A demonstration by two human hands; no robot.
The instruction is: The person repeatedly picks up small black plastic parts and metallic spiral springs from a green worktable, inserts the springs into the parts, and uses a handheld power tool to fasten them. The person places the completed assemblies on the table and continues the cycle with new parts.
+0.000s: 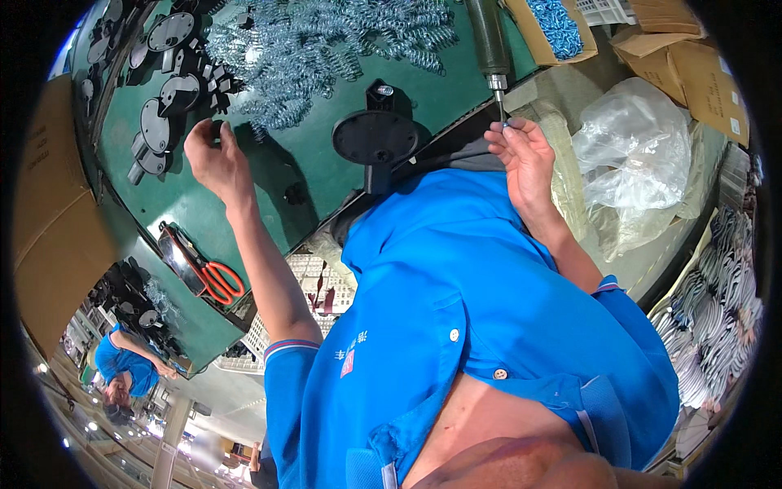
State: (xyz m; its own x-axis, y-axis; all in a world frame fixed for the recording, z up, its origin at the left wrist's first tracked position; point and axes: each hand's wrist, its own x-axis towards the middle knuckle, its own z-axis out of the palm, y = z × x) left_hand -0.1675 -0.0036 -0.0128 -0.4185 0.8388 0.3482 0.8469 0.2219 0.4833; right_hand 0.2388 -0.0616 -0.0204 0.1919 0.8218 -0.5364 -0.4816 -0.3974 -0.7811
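Observation:
My left hand [220, 163] is over the green table with its fingertips closed around a small black plastic piece [217, 128], mostly hidden. Close by lie a heap of small black parts [218, 88] and a big pile of metal springs [301, 57]. Between my hands, at the table's near edge, rests a black round-plated part [371, 137]; a short spring [384, 90] sits in its upper bracket. My right hand [525, 155] pinches a small bluish screw [506, 125] at the tip of a dark hanging power screwdriver [490, 45].
More black round-plated parts [155, 126] lie at the left. Orange-handled scissors [218, 281] are near the left table edge. A box of blue screws [555, 31] stands at the far right, with a clear plastic bag [635, 147] beyond my right hand. A co-worker [126, 367] is at lower left.

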